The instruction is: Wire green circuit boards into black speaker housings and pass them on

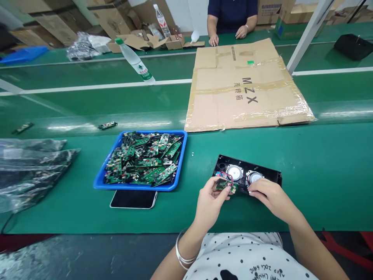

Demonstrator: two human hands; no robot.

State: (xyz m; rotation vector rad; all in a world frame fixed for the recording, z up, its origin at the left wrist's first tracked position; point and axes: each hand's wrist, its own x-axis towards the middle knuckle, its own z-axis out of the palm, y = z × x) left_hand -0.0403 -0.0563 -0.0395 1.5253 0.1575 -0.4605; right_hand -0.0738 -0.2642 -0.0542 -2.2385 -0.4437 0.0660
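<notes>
2 hands [210,200] [269,194] apparently pinch a circuit board [224,185] over speaker panel [247,175].

A tray [99,182] of circuit boards [144,159] sits at centre frame with a phone [133,199] just below it and plastic bags [27,167] at the left edge. To its lower right lies a speaker panel [247,173] — both hands on its near edge. Above that lies a flattened carton [244,85], a bottle [134,61] stands upper left, and another person's hands [227,35] rest at top centre.

Left hand [210,202] pinches a small circuit board [223,185] while right hand [269,197] steadies the black speaker panel [264,174].
</notes>
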